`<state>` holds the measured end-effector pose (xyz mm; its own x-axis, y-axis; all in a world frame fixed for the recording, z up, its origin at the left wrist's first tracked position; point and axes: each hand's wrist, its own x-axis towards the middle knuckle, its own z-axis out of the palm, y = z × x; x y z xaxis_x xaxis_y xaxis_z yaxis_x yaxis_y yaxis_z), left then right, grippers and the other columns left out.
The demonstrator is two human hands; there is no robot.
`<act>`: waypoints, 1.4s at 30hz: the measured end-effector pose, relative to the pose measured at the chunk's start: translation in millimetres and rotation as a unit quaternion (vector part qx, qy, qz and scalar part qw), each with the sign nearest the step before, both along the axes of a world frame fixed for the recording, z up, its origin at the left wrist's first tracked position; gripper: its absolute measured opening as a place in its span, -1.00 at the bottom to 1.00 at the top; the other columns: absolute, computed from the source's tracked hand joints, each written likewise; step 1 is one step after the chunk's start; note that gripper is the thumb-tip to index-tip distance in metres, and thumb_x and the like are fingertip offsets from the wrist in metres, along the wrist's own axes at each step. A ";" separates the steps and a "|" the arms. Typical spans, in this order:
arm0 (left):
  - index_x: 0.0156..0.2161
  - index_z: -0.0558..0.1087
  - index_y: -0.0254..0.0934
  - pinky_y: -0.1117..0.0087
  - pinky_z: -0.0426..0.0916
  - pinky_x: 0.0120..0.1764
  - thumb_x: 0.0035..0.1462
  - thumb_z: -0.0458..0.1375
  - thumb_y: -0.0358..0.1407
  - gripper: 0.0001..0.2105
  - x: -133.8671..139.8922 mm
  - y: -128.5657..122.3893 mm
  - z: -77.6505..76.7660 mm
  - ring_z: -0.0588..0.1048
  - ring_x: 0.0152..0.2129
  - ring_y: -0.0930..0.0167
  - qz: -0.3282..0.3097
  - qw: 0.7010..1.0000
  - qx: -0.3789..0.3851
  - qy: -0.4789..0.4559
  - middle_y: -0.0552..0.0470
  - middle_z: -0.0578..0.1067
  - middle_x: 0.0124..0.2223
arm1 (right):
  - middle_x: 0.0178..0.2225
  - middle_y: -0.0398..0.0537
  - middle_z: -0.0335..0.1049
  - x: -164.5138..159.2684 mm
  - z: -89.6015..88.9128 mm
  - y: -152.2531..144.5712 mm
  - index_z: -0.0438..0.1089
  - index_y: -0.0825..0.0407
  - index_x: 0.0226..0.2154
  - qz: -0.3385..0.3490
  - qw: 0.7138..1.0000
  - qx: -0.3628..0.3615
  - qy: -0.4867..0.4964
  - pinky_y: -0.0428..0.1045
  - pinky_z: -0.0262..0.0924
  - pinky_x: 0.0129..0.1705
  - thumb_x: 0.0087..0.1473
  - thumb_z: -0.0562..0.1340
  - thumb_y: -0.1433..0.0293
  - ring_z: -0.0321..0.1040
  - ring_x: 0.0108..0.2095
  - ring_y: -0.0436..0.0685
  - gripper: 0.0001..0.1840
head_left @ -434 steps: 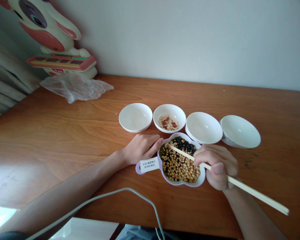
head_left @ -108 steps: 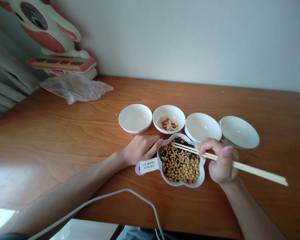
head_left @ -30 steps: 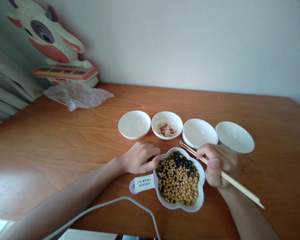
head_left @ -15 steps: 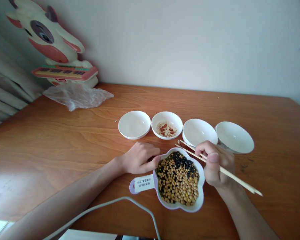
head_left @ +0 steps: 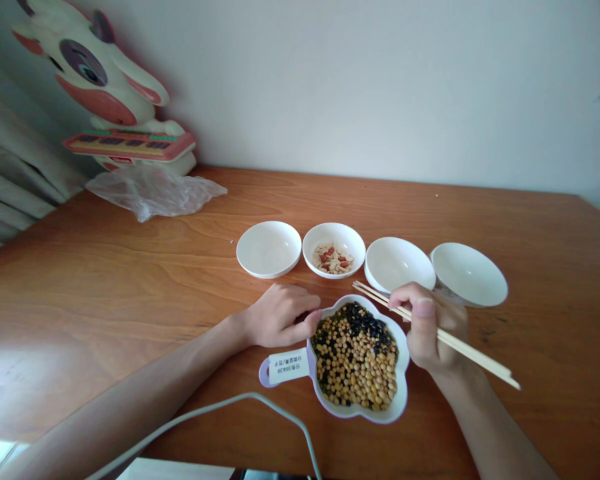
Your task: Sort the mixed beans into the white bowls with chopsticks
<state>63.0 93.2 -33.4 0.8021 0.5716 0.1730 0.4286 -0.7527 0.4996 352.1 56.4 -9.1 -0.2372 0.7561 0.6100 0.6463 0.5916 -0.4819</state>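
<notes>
Your R hand (head_left: 437, 330) has the chopsticks (head_left: 473, 354) pinched, thumb on top; half a sec ago their tips were spread, now they're nearly together. A few secs back they were down in the beans (head_left: 363, 360); now they're just past the far rim of the dish (head_left: 403, 381), btwn your hands, so I'd judge no bean's being picked rn. Can't tell if the tips touch the table (head_left: 130, 287). The dish is also nearer your body than it was, leaving a strip btwn it & the bowls. It sits right of your L hand (head_left: 280, 317), its label (head_left: 289, 367) on the body side of that hand. L hand's loosely curled, fingertips by the rim; can't tell if it grips. Past L hand is the first bowl (head_left: 269, 250); btwn hands, the second bowl (head_left: 334, 233) w/ nuts (head_left: 333, 259); just beyond R hand, the third bowl (head_left: 399, 262) & fourth bowl (head_left: 470, 273), so R knuckles have least room. Near edge of table is body-side of both hands, w/ a cord (head_left: 250, 395) looping btwn forearms. Most room's left of L hand, up to the bag (head_left: 155, 193).
</notes>
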 end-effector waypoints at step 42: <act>-0.40 0.24 -0.24 0.32 0.15 -0.39 0.43 -0.08 -0.25 -0.70 0.1 -1.1 2.3 0.33 -0.51 0.43 0.004 1.000 0.002 -0.001 0.05 0.39 -0.45 | -0.60 -0.02 0.44 3.3 -0.9 -6.7 0.45 -0.05 -0.57 -0.004 0.978 0.099 0.185 0.08 0.21 -0.51 0.43 -0.15 0.05 0.43 -0.57 0.15 -0.27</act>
